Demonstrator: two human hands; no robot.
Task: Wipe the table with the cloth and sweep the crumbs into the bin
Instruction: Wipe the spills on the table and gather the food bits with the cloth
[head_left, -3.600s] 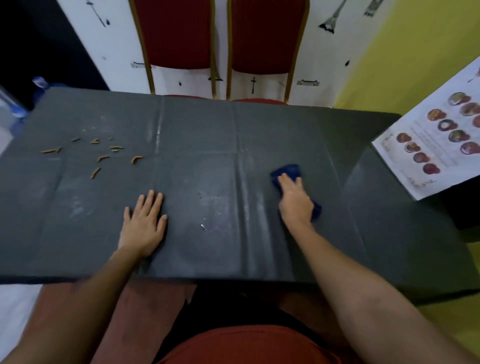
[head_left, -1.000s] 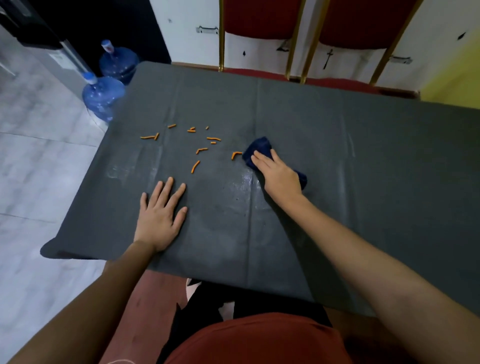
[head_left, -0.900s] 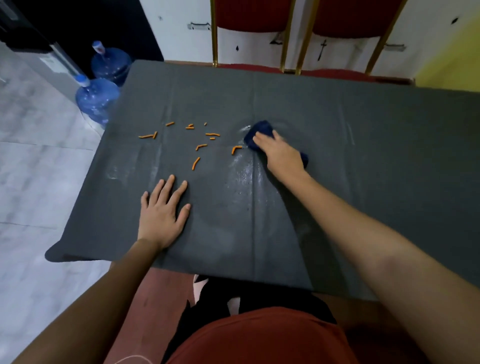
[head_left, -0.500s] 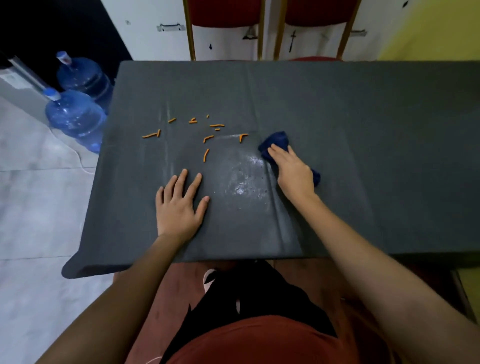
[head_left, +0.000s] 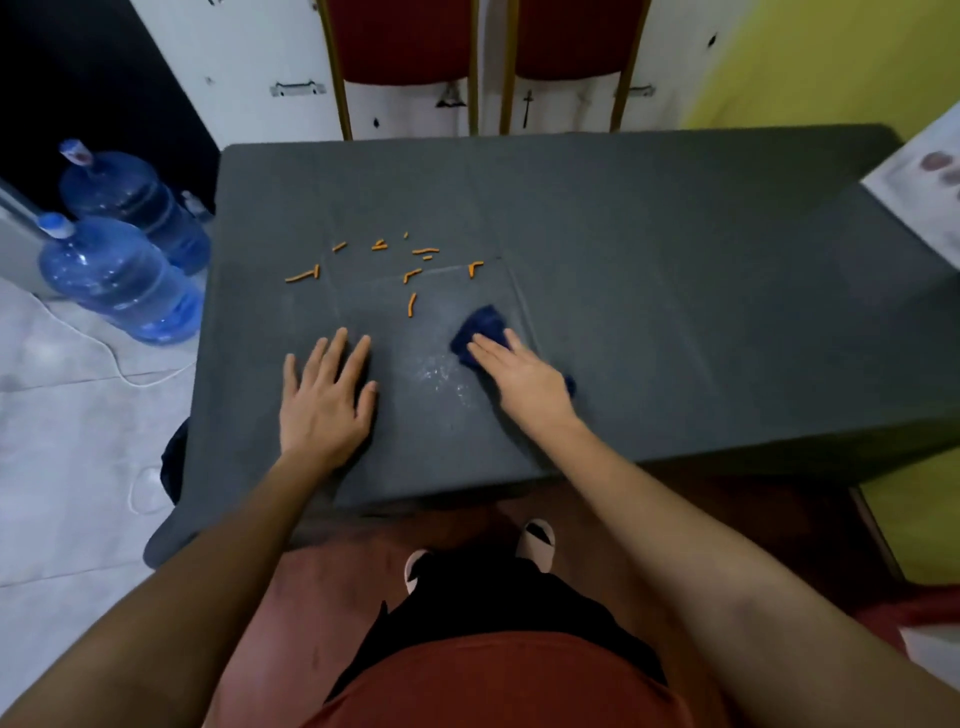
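A dark grey table (head_left: 675, 270) fills the middle of the view. My right hand (head_left: 519, 376) presses flat on a crumpled blue cloth (head_left: 480, 327) near the table's front. Only the cloth's far end and a small corner by my wrist show. Several orange crumbs (head_left: 410, 304) lie scattered just beyond and to the left of the cloth. My left hand (head_left: 324, 402) rests flat on the table, fingers spread, holding nothing. A wet smear (head_left: 441, 376) glistens between my two hands. No bin is in view.
Two blue water jugs (head_left: 119, 275) stand on the tiled floor left of the table. Two red chairs (head_left: 405, 41) stand behind the far edge. A printed sheet (head_left: 930, 187) lies at the right edge. My feet show under the near edge.
My right hand has slid the cloth back toward me and to the left, away from the crumbs. The left hand has stayed flat. The view has pulled back and shows more of the table.
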